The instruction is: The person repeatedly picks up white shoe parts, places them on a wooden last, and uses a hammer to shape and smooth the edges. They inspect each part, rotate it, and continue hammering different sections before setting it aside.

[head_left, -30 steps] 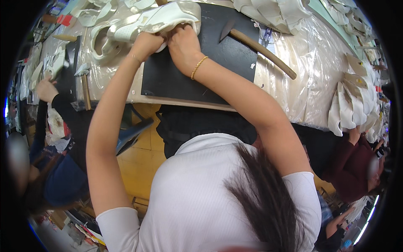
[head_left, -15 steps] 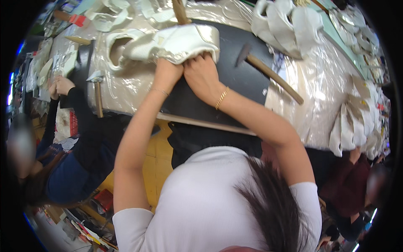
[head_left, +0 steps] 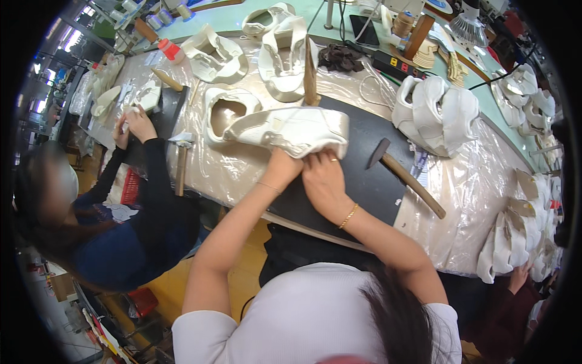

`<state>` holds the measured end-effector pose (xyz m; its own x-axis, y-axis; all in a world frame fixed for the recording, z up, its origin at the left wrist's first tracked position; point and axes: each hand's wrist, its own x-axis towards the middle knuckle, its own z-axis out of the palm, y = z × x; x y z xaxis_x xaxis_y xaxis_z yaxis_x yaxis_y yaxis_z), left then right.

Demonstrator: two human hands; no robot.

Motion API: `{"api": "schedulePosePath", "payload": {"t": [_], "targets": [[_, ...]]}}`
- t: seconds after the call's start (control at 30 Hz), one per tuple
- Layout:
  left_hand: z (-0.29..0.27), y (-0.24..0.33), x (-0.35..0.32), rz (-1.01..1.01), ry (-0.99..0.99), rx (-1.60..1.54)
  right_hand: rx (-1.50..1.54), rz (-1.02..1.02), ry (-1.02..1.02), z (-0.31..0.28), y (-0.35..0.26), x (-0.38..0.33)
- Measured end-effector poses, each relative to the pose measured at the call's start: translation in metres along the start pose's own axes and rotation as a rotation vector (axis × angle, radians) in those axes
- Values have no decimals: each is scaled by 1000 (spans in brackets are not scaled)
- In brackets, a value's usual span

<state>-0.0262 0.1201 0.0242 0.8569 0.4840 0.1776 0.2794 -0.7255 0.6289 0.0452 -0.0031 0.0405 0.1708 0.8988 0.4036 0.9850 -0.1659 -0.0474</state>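
While lying on the black mat (head_left: 376,182), the white shoe (head_left: 291,130) meets both hands' fingers (head_left: 312,162).

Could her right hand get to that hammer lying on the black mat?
Probably yes: the right hand grips the white shoe, but the hammer lies just beside it on the black mat, with nothing between.

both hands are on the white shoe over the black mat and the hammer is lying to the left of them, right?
Not quite. The head view shows both the left hand and the right hand on the white shoe over the black mat, but the hammer on that mat lies to their right, not their left, untouched.
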Motion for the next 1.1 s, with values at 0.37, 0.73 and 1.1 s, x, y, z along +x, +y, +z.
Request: {"api": "schedulePosePath", "payload": {"t": [0.37, 0.73, 1.1], "targets": [[-13, -1, -37, 70, 175, 114, 5, -50, -193, 4, 0, -4], [-18, -8, -23, 167, 129, 86, -55, -5, -221, 7, -5, -11], [-13, -6, -31, 27, 268, -230, 59, 29, -252, 10, -21, -7]]}}
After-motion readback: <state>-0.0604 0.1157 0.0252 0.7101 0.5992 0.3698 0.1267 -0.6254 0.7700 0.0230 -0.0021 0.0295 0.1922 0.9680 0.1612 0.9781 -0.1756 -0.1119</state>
